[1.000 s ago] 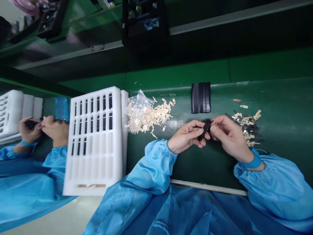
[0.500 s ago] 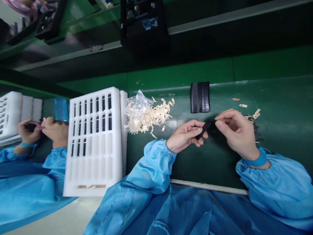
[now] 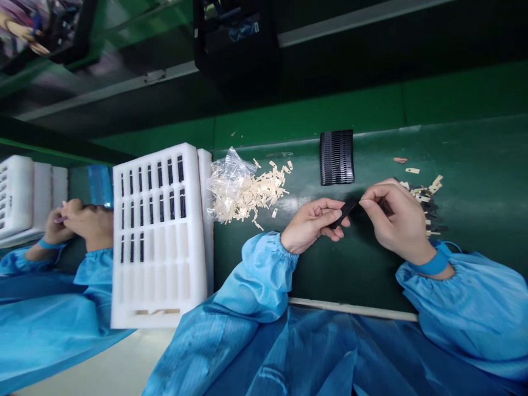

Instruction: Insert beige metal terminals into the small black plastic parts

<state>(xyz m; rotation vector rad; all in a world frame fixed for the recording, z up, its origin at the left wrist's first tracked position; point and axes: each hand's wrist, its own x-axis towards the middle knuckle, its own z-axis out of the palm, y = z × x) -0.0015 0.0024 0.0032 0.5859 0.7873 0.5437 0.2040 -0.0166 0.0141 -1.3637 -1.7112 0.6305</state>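
Observation:
My left hand (image 3: 317,220) grips a small, slim black part (image 3: 345,211) between thumb and fingers, tilted up to the right. Close by, thumb and forefinger of my right hand (image 3: 391,217) pinch together at the part's upper end; whatever lies between those fingertips is too small to make out. Beyond both hands, a neat row of thin black pieces (image 3: 337,158) lies on the green bench (image 3: 330,275). Beside my right hand, cream tabs and dark scraps (image 3: 431,201) are scattered, partly covered by the hand.
Left of my hands, cream tabs (image 3: 258,195) spill around a clear plastic bag (image 3: 231,168). A white foam tray (image 3: 159,286) with black parts in several slots stands farther left. A co-worker's hands (image 3: 80,220) are beyond it. A dark shelf bin (image 3: 235,49) hangs above the bench.
My right hand has come slightly closer to the black part, and its thumb and forefinger have closed together. My left hand keeps its hold. The whole view has shifted a little.

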